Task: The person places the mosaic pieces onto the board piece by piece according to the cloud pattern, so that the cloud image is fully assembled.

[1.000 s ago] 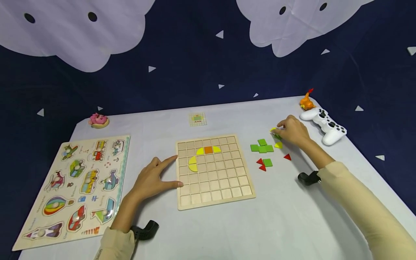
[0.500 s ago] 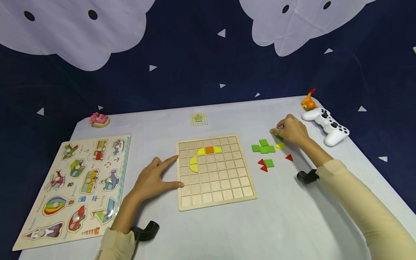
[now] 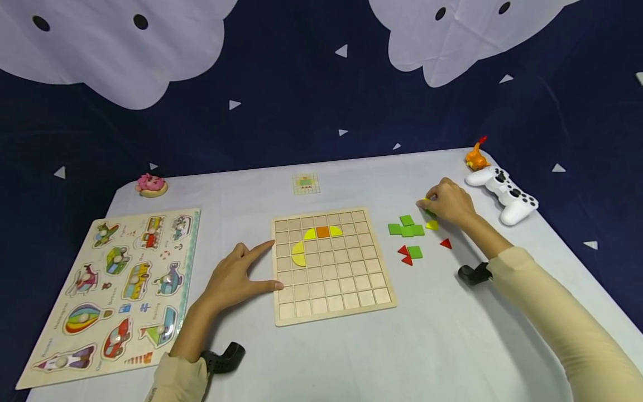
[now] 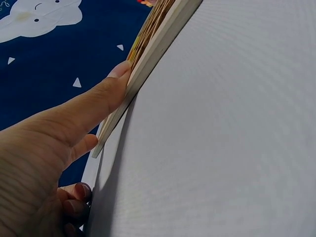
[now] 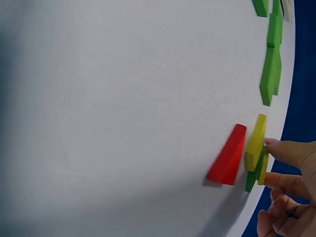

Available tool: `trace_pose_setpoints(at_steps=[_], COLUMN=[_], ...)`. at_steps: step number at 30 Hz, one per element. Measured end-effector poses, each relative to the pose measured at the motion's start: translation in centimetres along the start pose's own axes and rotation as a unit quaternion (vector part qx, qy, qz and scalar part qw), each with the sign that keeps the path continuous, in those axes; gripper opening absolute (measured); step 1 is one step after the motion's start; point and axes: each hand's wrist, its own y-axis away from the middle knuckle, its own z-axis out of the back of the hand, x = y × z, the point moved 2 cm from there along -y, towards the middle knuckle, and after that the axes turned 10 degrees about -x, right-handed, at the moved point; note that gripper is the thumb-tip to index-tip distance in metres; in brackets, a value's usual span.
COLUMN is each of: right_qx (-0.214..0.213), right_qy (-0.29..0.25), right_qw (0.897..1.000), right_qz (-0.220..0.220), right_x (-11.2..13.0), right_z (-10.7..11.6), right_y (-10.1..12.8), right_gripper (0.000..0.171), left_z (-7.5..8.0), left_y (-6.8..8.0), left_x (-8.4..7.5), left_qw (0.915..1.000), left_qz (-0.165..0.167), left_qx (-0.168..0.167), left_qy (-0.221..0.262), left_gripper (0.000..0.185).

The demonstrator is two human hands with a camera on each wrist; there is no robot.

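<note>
My left hand (image 3: 230,283) lies beside the wooden grid board (image 3: 333,287), its straight thumb and index finger touching the left rim. Two yellow quarter-circle tiles (image 3: 298,254) sit joined at the board's left. An orange square tile (image 3: 322,231) lies between two more yellow ones in an upper row. To the right of the board, my right hand (image 3: 449,202) pinches a yellow quarter-circle tile (image 5: 264,169) between thumb and index finger, mostly hidden in the head view. Touching or close by are a green tile (image 5: 252,178) and another yellow tile (image 5: 256,140).
Several green square tiles (image 3: 406,230) and red triangle tiles (image 3: 407,261) lie right of the board. A small pattern card (image 3: 306,183) is behind it. A picture puzzle (image 3: 119,282) occupies the left. A white game controller (image 3: 502,194) and an orange figure (image 3: 475,158) stand at right.
My right hand's fingers have shifted slightly at the same spot, and the yellow tile there shows less than a second ago. The left hand stays on the board's rim.
</note>
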Motion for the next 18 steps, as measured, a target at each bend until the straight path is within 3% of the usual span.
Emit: trace_pose_setpoints(at_steps=[6, 12, 18], right_qx=[-0.007, 0.014, 0.013], right_qy=[-0.001, -0.021, -0.029], right_qw=[1.000, 0.997, 0.995], right_qz=[0.029, 0.072, 0.093], right_x=[0.29, 0.46, -0.01], right_z=[-0.15, -0.13, 0.20], right_y=[-0.07, -0.20, 0.00], right_gripper=[0.035, 0.031, 0.036], left_z=[-0.11, -0.09, -0.01], left_y=[-0.04, 0.06, 0.06], left_x=[0.11, 0.08, 0.14], left_qw=[1.0000, 1.0000, 0.9999], left_qz=[0.000, 0.001, -0.007], left_qx=[-0.002, -0.002, -0.009], left_qy=[0.000, 0.003, 0.005], left_gripper=[0.096, 0.097, 0.095])
